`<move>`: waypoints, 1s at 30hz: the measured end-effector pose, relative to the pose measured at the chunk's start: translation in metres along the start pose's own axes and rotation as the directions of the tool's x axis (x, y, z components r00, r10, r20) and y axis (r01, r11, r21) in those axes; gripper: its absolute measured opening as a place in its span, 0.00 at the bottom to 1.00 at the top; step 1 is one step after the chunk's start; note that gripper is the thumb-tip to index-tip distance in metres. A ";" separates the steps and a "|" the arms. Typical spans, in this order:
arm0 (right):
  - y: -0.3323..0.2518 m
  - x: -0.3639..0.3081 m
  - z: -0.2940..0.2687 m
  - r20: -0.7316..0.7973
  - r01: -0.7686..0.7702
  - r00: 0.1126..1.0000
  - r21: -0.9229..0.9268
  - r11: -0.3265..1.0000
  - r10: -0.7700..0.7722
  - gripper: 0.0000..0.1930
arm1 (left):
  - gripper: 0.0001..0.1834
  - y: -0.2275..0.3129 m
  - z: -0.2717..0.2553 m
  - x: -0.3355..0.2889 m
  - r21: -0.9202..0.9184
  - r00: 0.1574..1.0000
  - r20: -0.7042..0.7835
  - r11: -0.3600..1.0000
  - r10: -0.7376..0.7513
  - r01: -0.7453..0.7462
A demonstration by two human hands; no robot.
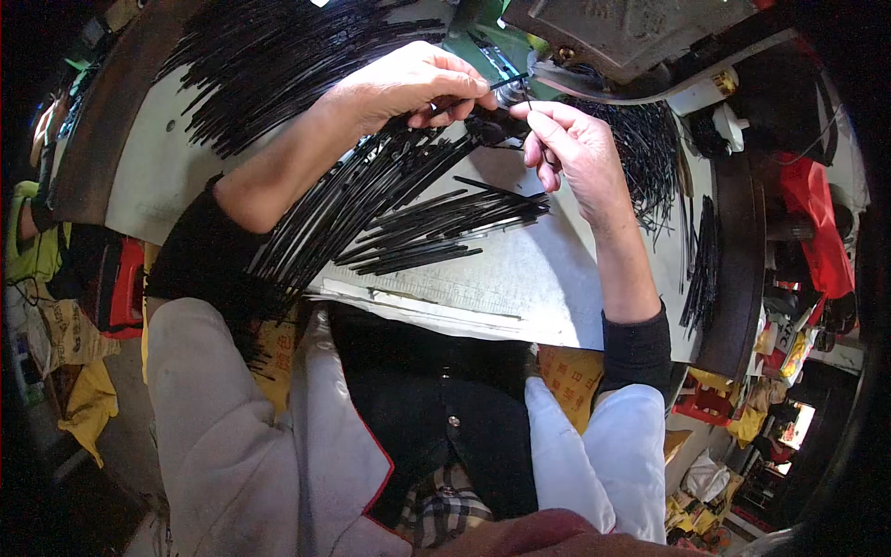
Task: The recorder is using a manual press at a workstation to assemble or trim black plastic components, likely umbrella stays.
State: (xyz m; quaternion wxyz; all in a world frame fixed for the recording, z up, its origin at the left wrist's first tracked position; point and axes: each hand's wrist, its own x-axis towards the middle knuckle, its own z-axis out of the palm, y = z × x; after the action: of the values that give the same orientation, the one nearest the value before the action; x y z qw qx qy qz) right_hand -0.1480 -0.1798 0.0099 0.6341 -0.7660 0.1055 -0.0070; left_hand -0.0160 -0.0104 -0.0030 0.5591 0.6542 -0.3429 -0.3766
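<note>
My left hand (418, 82) is closed in a pinch on a thin black rod (507, 82), whose end points toward a small metal machine part (510, 93) at the far side of the table. Just right of that part, my right hand (585, 153) has thumb and forefinger pressed together. What it holds is too small to make out. Below the hands, many thin black rods (343, 200) lie in a loose fan, and a smaller bunch (445, 223) spreads across the pale tabletop (548, 269).
A large heap of black rods (269, 65) covers the far left, with another pile (640, 153) behind my right hand. A heavy metal machine housing (631, 32) overhangs the far right. Dark curved rims (738, 269) border the table. A red stool (125, 292) stands left.
</note>
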 end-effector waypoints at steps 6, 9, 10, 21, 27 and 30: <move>0.001 -0.001 -0.002 0.003 0.009 1.000 0.001 1.000 -0.009 0.13 | 0.13 0.000 0.002 0.002 0.013 0.999 -0.025 1.000 -0.022 0.023; 0.001 -0.001 -0.003 0.008 -0.001 1.000 0.009 1.000 0.001 0.13 | 0.13 0.001 0.001 0.002 0.006 1.000 -0.003 1.000 -0.027 0.027; 0.000 0.000 -0.003 0.009 0.003 1.000 0.004 1.000 -0.003 0.13 | 0.13 0.001 0.001 0.002 0.007 1.000 -0.001 1.000 -0.026 0.026; 0.001 -0.003 -0.002 0.018 -0.031 0.999 0.030 0.999 0.030 0.13 | 0.13 0.003 0.001 0.002 0.017 0.999 -0.015 0.999 -0.050 0.051; 0.001 0.000 -0.003 -0.001 -0.008 1.000 0.015 1.000 0.008 0.13 | 0.13 0.001 0.000 0.004 -0.013 1.000 0.001 1.000 -0.018 0.018; 0.001 0.000 -0.004 0.016 -0.014 1.000 0.041 0.999 0.014 0.13 | 0.13 0.001 -0.001 0.004 0.006 1.000 -0.013 1.000 -0.014 0.014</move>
State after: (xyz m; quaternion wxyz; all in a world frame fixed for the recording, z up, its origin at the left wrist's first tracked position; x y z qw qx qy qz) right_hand -0.1483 -0.1836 0.0100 0.6504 -0.7522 0.1059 0.0013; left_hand -0.0134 -0.0131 -0.0020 0.5568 0.6606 -0.3358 -0.3752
